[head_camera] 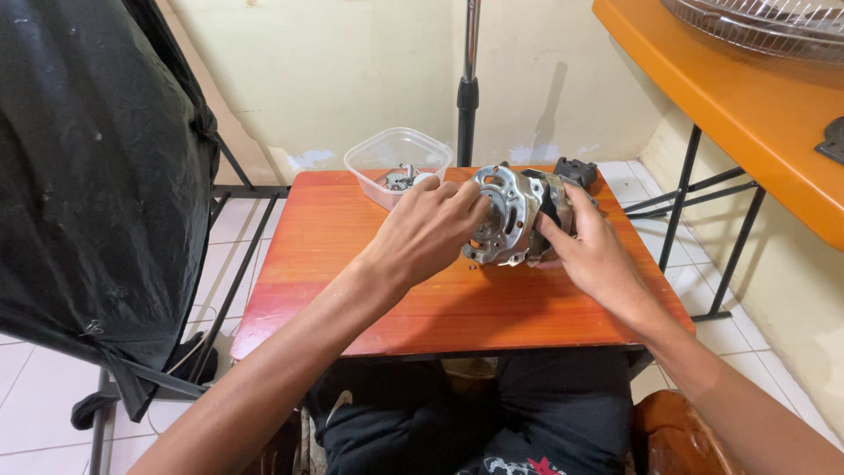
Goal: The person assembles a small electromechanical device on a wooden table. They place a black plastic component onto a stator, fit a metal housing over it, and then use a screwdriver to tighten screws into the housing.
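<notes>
A silver metal motor housing (512, 211) stands on edge on the small reddish wooden table (352, 264). My right hand (591, 248) grips its right side, fingers wrapped around the back. My left hand (429, 230) reaches across from the left, its fingertips touching the round front plate of the motor. A black part (576, 171) lies just behind the motor at the table's far edge.
A clear plastic tub (397, 158) with small metal parts sits at the table's far left. A black cloth-covered stand (97, 176) is at left, a metal pole (469, 79) behind, an orange table (747, 97) with a wire grille (774, 26) at right.
</notes>
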